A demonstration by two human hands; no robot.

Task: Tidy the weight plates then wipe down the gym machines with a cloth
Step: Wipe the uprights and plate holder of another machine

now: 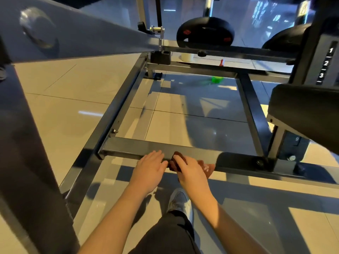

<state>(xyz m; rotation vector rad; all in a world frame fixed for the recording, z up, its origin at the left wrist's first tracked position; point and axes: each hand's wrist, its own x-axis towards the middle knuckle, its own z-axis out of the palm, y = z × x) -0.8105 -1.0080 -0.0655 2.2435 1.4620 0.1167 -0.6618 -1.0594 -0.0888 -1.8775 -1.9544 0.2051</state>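
Observation:
A grey steel crossbar (pixel 128 146) of the gym machine's base frame runs low across the floor in front of me. My right hand (pixel 190 172) presses a reddish-brown cloth (pixel 208 166) onto the bar; the cloth shows on both sides of the hand. My left hand (pixel 149 165) lies flat on the bar just left of it, fingers together, holding nothing. Two black weight plates (pixel 205 31) (pixel 282 40) hang at the far end of the frame.
A wide grey beam (pixel 73 32) slants overhead at the left and a thick upright (pixel 27 153) stands at the left edge. A black pad (pixel 304 110) with a numbered post juts in at right. A green bottle (pixel 217 79) stands on the tiled floor. My white shoe (pixel 180 200) is below the bar.

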